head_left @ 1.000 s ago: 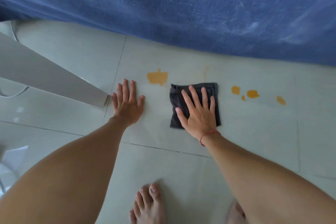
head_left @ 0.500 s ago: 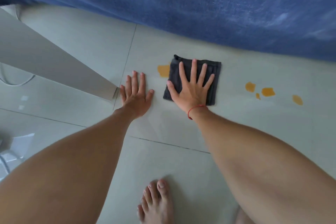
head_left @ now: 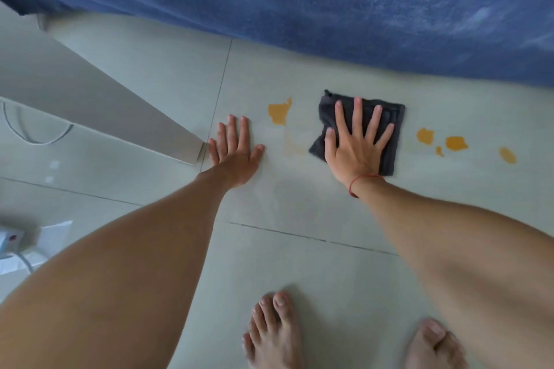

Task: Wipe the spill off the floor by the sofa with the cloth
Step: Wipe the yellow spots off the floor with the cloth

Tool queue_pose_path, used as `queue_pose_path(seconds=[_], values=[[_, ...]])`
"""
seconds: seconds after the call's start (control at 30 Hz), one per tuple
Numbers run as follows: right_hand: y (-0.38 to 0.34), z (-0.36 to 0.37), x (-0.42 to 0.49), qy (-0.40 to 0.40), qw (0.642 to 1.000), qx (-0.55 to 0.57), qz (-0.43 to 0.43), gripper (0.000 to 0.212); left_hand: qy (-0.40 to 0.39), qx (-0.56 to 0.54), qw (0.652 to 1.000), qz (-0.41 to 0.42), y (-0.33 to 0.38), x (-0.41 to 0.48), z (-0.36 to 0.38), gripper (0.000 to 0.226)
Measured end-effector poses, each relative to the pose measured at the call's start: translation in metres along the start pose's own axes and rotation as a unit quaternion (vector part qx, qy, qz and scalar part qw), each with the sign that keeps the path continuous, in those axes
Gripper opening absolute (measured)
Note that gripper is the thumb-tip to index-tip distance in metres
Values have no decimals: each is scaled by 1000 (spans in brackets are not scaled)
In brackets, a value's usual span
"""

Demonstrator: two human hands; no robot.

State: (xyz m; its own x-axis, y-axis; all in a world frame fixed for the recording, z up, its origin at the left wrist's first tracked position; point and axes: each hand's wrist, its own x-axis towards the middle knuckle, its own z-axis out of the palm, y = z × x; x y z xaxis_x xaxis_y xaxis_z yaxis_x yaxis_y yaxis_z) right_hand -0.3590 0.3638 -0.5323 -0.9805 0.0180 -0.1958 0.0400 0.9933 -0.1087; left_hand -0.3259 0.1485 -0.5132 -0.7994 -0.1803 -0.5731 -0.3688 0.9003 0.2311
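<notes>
A dark grey folded cloth lies on the pale tiled floor just in front of the blue sofa. My right hand presses flat on the cloth with fingers spread. My left hand rests flat on the bare tile to the left, holding nothing. An orange spill patch sits between the two hands, with a faint orange smear below it. Three more orange spots lie to the right of the cloth.
A grey slanted panel ends at a corner right beside my left hand. A white device with a cable lies at the far left. My bare feet stand on the tile near the bottom edge.
My right hand slid the cloth to the right, off the left orange patch it partly covered. The patch shows again with a faint smear. My left hand stayed put.
</notes>
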Motion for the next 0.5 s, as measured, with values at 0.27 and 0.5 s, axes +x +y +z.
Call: queue_pose_path(seconds=[0.27, 0.5], values=[[-87, 0, 15, -25, 986, 9, -165, 53, -12, -2, 1000, 7, -1, 0, -3, 65], [5, -4, -7, -17, 963, -40, -268, 52, -26, -15, 999, 12, -2, 1, -4, 66]])
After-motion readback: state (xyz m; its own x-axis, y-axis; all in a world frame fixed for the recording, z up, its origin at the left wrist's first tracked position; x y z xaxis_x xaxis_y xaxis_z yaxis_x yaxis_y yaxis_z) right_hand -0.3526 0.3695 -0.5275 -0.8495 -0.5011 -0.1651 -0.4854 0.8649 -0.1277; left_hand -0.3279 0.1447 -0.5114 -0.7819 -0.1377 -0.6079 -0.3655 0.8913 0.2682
